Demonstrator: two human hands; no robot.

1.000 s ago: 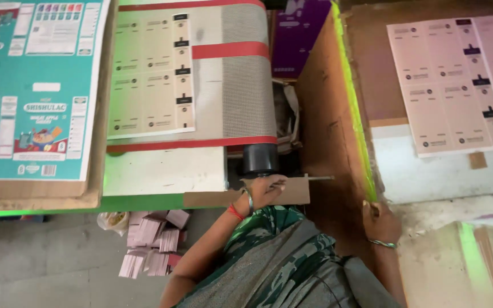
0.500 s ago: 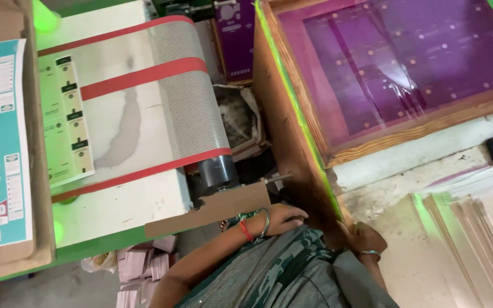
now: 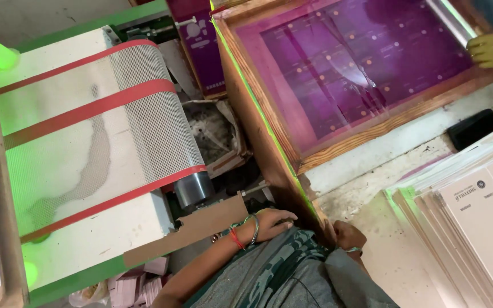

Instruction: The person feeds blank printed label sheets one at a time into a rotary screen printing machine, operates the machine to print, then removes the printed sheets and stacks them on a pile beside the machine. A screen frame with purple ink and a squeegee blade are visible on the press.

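View has swung right since a second ago: the printed sheets that rode the mesh conveyor belt [image 3: 144, 114] are out of frame, and the belt is bare where I can see it. The wooden screen frame [image 3: 269, 137] with purple mesh now lies flat where an uncovered printed sheet showed before, so I judge a print pass is in hand. My left hand [image 3: 269, 222] hasn't moved. It rests loose, nothing in the grip, touching the cardboard flap [image 3: 201, 225] on its outer side, with the frame's side rail just beyond the fingertips. My right hand [image 3: 346, 235] sits curled at the near corner of the frame. Fingers are hidden by the rail, so I can't tell if that grip is closed on the wood or only resting. A co-worker's hand [image 3: 492, 48] is at the far edge of the frame, well away from both grips. The stack of printed sheets [image 3: 475, 217] lies on the worktop [image 3: 372, 165], right of the right grip, near but not touching. Belt roller [image 3: 194, 188] is just ahead of the left grip.
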